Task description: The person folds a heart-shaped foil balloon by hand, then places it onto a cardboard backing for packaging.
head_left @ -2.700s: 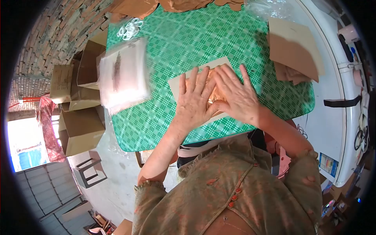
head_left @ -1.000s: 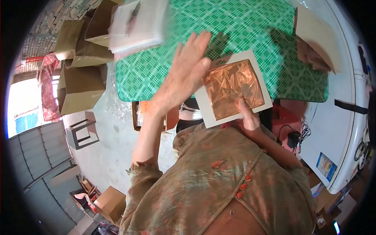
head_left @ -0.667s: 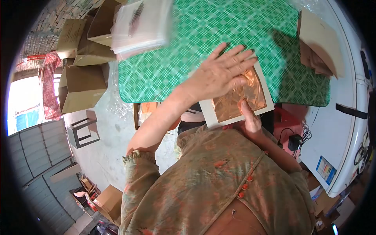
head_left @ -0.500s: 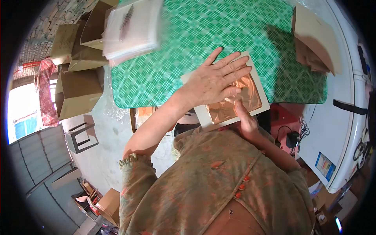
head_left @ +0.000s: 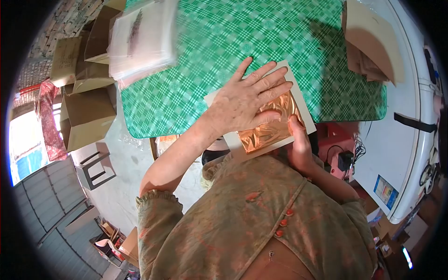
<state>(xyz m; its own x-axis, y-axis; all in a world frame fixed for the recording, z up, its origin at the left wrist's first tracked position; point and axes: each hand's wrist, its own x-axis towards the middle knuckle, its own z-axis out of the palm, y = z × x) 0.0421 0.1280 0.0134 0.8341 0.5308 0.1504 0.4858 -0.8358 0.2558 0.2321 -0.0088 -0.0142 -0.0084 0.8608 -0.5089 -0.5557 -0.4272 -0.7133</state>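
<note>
A pale square board point(head_left: 304, 112) with shiny, wrinkled copper-coloured foil point(head_left: 266, 136) on its face is held at the table's near edge, close to my body. Across the upper left part of the foil lies my left hand point(head_left: 242, 100), palm down, with its fingers stretched and spread. My right hand point(head_left: 301, 148) grips the board's lower right side, thumb on top against the foil; its other fingers are hidden underneath. Part of the foil and the board's upper left area are covered by my left hand.
The table has a green checked cloth point(head_left: 261, 28). A stack of clear plastic sleeves point(head_left: 142, 42) sits at its left, and brown card sheets point(head_left: 373, 42) at its right. Open cardboard boxes point(head_left: 88, 107) stand further left. A white appliance point(head_left: 392, 140) is on the right.
My left hand has shifted slightly on the foil, still flat and spread. My right thumb has moved a little up and right along the board's side. The whole view has shifted slightly.
</note>
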